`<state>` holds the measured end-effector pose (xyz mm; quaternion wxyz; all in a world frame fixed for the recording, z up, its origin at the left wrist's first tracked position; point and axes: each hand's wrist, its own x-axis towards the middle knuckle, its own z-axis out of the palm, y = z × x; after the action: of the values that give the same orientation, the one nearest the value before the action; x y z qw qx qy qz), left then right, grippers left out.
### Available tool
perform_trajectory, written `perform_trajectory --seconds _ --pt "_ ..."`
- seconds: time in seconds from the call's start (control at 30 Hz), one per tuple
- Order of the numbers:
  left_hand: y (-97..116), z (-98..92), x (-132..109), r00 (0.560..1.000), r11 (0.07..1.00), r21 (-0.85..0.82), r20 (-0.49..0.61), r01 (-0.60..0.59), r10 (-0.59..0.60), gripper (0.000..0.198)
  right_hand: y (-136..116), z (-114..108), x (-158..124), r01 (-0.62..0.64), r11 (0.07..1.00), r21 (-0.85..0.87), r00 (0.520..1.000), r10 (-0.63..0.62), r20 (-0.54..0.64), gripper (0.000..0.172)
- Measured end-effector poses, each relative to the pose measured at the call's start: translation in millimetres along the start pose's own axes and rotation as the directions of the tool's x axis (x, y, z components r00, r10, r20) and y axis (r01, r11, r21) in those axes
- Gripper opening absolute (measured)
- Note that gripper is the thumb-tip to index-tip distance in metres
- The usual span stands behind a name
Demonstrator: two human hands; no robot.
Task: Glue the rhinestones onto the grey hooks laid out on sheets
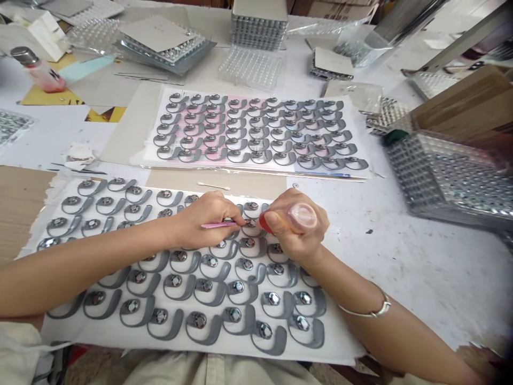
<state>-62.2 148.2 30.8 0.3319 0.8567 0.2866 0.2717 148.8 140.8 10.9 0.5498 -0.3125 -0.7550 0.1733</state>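
My left hand [206, 224] pinches a thin pink stick [218, 225], its tip reaching a grey part near the middle of the rows. My right hand [294, 227] grips a small translucent plastic bottle [301, 216] with a red nozzle [265, 222], held tip-down just beside that stick. Both hands rest above rows of grey hook-shaped parts [202, 327] with round shiny centres, laid on a white sheet [200, 342]. My forearms hide several parts. A second sheet of the same parts [256, 131] lies farther off.
A cotton swab [214, 185] lies between the sheets. Clear blister trays [250, 67] and stacked trays [258, 32] stand behind. Large trays of metal pieces [441, 176] sit at right, with a bottle [38, 69] at far left. White table surface [401, 256] extends to the right.
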Motion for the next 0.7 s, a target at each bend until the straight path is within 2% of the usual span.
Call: perform_trajectory --seconds 0.33,0.7 --pt "-0.1 0.2 0.1 1.0 1.0 -0.015 0.014 0.003 -0.003 0.013 -2.4 1.3 2.9 0.012 0.999 -0.044 1.0 -0.012 -0.013 0.013" --pt "1.0 -0.8 -0.1 1.0 1.0 -0.026 0.018 -0.001 0.002 0.013 0.2 0.2 1.2 0.016 1.0 0.003 1.0 -0.016 -0.01 0.011"
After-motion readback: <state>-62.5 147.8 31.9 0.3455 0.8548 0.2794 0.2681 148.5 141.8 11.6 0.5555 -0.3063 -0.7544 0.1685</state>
